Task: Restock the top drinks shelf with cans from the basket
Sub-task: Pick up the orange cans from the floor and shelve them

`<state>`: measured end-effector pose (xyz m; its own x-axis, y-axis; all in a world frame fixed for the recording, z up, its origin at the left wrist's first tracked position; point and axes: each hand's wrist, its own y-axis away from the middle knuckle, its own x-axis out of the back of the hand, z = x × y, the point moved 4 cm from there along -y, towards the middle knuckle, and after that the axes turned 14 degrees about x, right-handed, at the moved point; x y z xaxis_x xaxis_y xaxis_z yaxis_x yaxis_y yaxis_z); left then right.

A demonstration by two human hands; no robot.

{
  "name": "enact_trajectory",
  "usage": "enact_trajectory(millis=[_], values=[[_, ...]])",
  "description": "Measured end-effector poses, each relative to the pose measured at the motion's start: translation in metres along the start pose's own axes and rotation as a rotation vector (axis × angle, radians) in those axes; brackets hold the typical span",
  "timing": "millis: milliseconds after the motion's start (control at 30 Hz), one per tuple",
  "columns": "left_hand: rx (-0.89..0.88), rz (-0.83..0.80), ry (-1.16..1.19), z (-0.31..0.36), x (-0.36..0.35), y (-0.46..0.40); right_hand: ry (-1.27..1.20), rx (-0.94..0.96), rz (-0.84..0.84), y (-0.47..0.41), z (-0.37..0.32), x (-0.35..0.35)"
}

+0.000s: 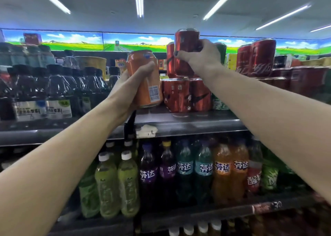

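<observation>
Your left hand (125, 85) grips an orange can (146, 78), fingers curled round it, held upright just in front of the top shelf (188, 126), beside the red cans (186, 96) standing there. Your right hand (200, 56) grips a red can (186, 47) from behind, held up at the 2nd tier above those lower cans; can't tell if it's resting on them. More red cans (256, 58) stand stacked to the right. Dark bottles (59, 85) fill the shelf's left part. Fanta bottles (202, 169) sit on the shelf below.
</observation>
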<state>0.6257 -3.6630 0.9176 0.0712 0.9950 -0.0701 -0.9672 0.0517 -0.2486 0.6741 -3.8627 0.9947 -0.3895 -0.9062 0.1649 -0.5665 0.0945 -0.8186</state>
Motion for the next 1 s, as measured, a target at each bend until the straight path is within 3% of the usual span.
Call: enact_trajectory(millis=[1000], values=[[-0.014, -0.031, -0.038, -0.032, 0.007, -0.033, 0.181, 0.062, -0.093, -0.009, 0.026, -0.02]])
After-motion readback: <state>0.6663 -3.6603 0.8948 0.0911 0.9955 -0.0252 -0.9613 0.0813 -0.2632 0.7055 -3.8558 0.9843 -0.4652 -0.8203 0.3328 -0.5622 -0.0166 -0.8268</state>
